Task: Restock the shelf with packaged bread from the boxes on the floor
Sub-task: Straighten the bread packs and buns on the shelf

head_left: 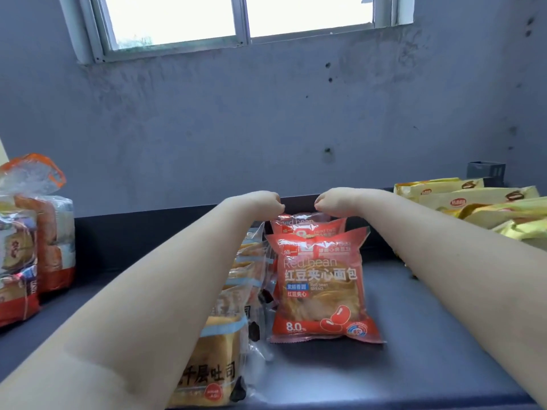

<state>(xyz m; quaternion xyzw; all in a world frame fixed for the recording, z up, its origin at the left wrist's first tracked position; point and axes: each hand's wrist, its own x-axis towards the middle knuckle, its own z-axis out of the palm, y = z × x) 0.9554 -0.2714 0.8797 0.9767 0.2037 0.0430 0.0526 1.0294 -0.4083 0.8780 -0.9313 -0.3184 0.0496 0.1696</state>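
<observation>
A: Both our hands are over the back red bean bread packet at the rear of the shelf; left hand and right hand curl down at its top edge, seemingly pinching it.

B: If we tug unevenly, we could tip the front red bean packet forward, or knock the toast loaves beside it.

A: Our fingertips are hidden behind the knuckles, so we cannot confirm the pinch. The boxes are out of view.
</observation>
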